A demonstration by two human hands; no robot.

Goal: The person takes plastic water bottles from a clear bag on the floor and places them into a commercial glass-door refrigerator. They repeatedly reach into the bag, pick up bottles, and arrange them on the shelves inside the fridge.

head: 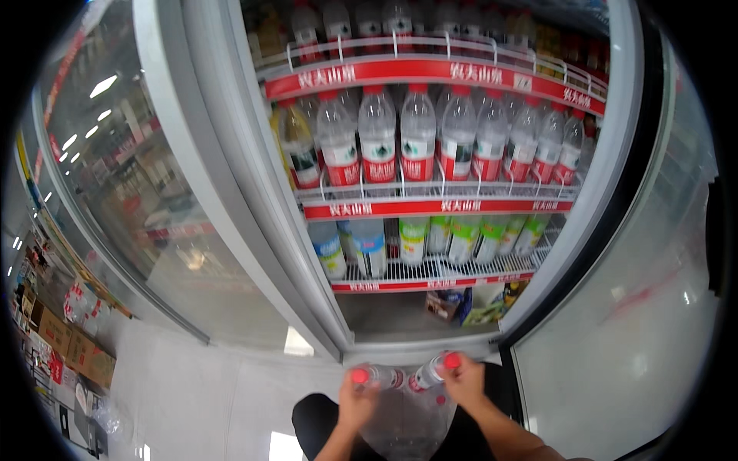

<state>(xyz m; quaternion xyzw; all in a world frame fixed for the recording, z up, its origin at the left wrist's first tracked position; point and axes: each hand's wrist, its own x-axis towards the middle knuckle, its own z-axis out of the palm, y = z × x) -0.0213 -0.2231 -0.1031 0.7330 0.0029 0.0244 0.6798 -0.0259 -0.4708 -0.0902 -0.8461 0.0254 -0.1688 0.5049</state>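
Observation:
My left hand (357,403) grips a small transparent plastic water bottle (383,376) near its red cap. A second red-capped water bottle (425,376) is in my right hand (466,385), also held near the cap. Both bottles lean inward, with their lower ends close together in front of the open refrigerator. Beneath them, between my knees, lies transparent plastic wrap (403,423); a red cap (440,399) shows in it. Ahead, red-capped water bottles (418,138) stand in a row on the middle shelf. Blur hides the exact placing of my fingers.
Green-labelled bottles (464,239) and blue-labelled bottles (369,248) stand on the lower wire shelf (398,269). Packages (444,302) lie in the fridge bottom. The glass door (611,322) is swung open on the right. Cardboard boxes (75,346) stand at far left.

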